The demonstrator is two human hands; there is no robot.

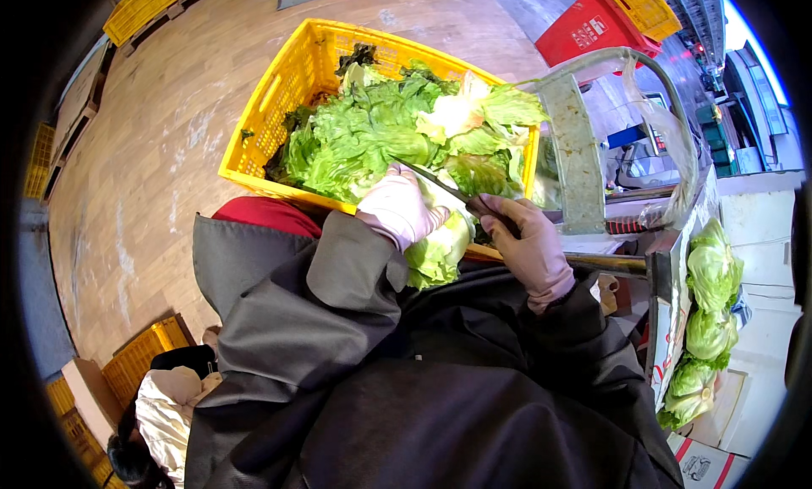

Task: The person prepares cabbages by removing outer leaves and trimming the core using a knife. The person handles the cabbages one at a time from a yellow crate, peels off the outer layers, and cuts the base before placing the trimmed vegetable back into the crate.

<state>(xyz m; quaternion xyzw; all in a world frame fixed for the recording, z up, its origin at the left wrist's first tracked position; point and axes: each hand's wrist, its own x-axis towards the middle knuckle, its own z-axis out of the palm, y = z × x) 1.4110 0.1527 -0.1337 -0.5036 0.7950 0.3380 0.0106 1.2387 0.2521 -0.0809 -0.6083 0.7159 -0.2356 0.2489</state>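
Note:
My left hand [401, 205], in a pale pink glove, grips a head of lettuce [439, 251] over the near rim of a yellow plastic crate [269, 130]. In my right hand [530, 245], gloved the same way, is the dark handle of a knife [438, 183]. Its blade points up and to the left, across the lettuce and past my left fingers. Whether the edge is in the lettuce, I cannot tell. Loose lettuce leaves [374, 124] heap up inside the crate, some dark and wilted. A pale leaf piece [460, 111] lies on top at the right.
Right of the crate stands a metal frame [577, 159] with plastic film on its curved bar. Several lettuce heads [713, 270] line a surface at far right. A red bin [590, 29] is beyond. Another person [168, 400] is at lower left near yellow crates [143, 349].

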